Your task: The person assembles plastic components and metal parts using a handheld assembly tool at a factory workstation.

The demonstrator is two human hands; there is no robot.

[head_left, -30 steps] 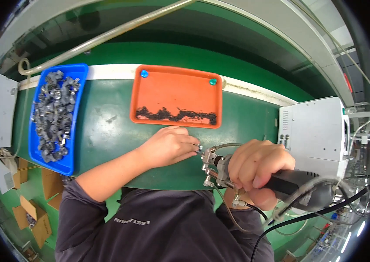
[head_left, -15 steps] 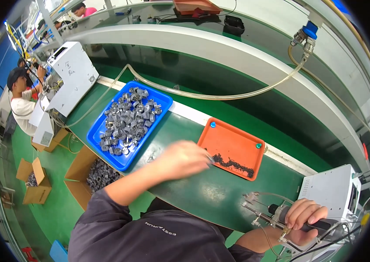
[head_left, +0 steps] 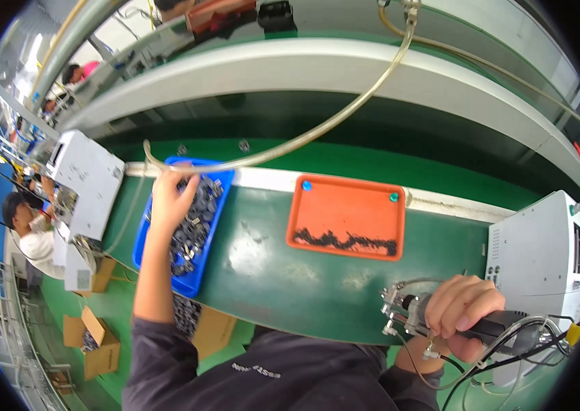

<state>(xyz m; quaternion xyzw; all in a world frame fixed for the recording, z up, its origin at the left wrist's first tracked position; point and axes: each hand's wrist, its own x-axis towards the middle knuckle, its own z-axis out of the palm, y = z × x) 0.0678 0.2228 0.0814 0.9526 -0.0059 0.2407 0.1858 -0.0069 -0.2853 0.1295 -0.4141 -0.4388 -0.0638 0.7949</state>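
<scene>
My left hand (head_left: 172, 198) is over the far part of a blue tray (head_left: 140, 240) heaped with small grey and metal parts (head_left: 197, 219). Its thumb stands apart from the fingers, whose tips are partly hidden; nothing shows in its grasp. At the lower right, my right hand (head_left: 464, 308) is closed round the dark grip of a powered screwdriver (head_left: 495, 327). Metal fittings form that tool's front end, pointing left over the bench edge, and hoses and cables trail from its rear. Between the hands lies an orange tray (head_left: 344, 209) with tiny black pieces (head_left: 344, 241) along its near side.
A clear hose (head_left: 331, 123) arches over the green bench (head_left: 255, 274). White machine boxes stand at the right (head_left: 533, 253) and far left (head_left: 84, 185). Below the bench are cardboard boxes (head_left: 211, 332) of parts. A co-worker (head_left: 33, 233) sits beyond the left machine.
My left hand has moved left from the orange tray's edge to the blue tray. My right hand still grips the screwdriver. The whole view has shifted and turned.
</scene>
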